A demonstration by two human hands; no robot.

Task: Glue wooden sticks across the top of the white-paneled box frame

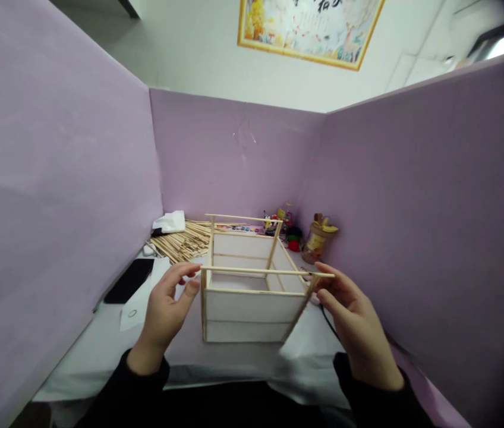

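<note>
A box-shaped model (246,304) of white panels and thin wooden sticks stands on the white table (100,345) in front of me. A long stick (265,271) lies across its near top edge. My left hand (165,312) pinches the stick's left end at the front left corner. My right hand (352,324) holds the stick's right end at the front right corner, fingers curled round it. A second stick (243,218) spans the far top edge.
A pile of wooden sticks (180,241) lies at the back left, beside a white cloth (170,222). A black phone (129,279) rests on paper at the left. A jar (317,241) and small colourful items (285,226) stand at the back right. Purple partition walls (56,178) enclose the table.
</note>
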